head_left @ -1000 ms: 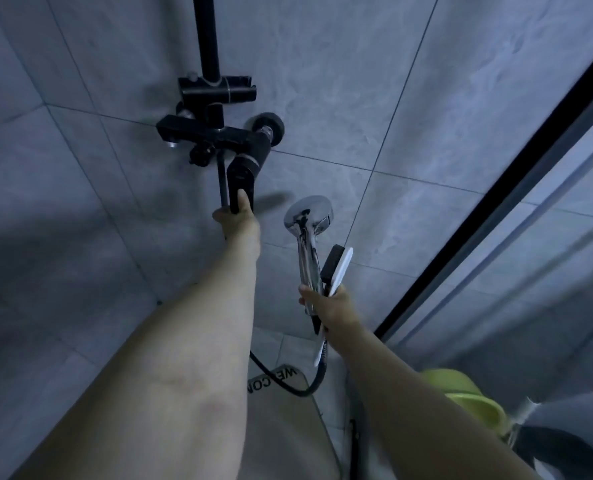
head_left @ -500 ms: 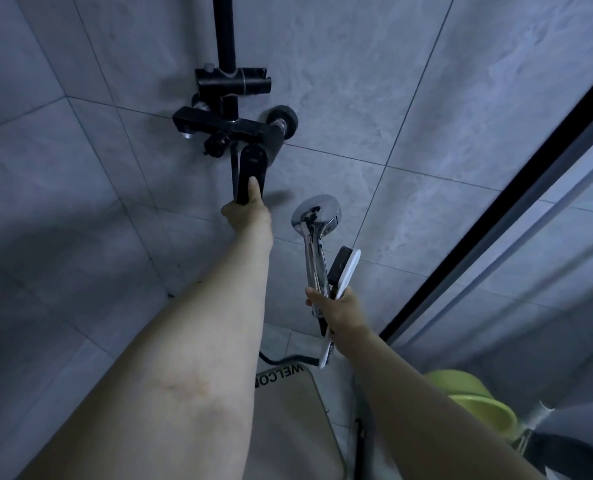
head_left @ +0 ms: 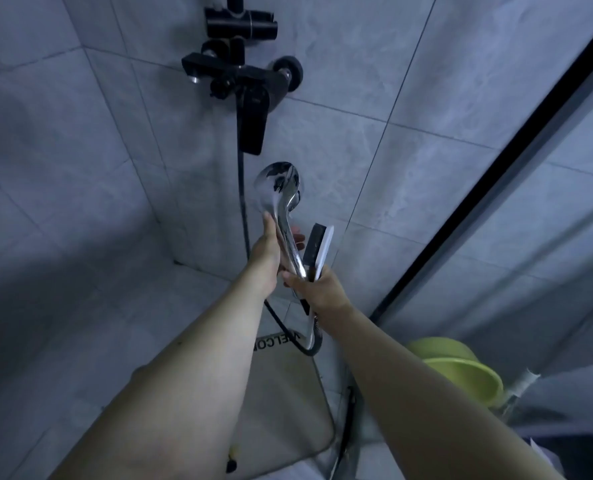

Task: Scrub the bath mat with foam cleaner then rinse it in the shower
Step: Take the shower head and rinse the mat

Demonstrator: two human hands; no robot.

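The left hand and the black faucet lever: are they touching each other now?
Apart. In the head view the left hand is at the chrome shower head, and grey wall tile shows between it and the faucet lever above.

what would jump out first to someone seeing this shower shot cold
The chrome shower head at centre catches the eye first: the right hand grips its handle together with a white-backed scrub brush, while the left hand touches the handle just below the head. Above them the black mixer tap stands out against the grey tiled wall. Low down, a beige welcome mat lies on the floor, with a lime-green basin to its right.
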